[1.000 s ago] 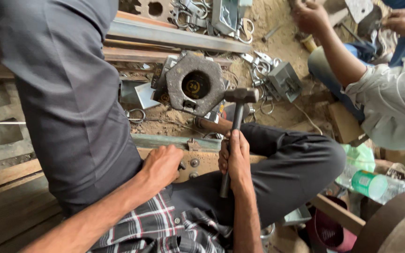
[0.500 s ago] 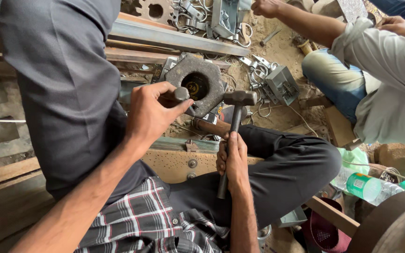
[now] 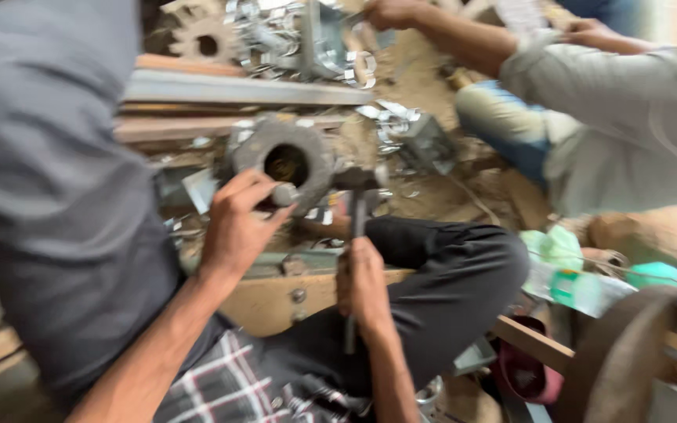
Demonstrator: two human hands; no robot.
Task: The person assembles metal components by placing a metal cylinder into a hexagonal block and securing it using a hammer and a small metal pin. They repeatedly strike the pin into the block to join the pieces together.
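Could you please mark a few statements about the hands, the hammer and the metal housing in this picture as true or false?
1. The right hand grips the hammer by its handle. True.
2. The left hand rests flat on the person's knee. False: it holds a small round metal piece at the round metal housing.
3. The hammer head is up beside the housing. True.
4. The housing is a solid block with no opening. False: it has a round bore in its middle.
5. Nobody else is in view. False: another person's sleeve and hands show at the upper right.
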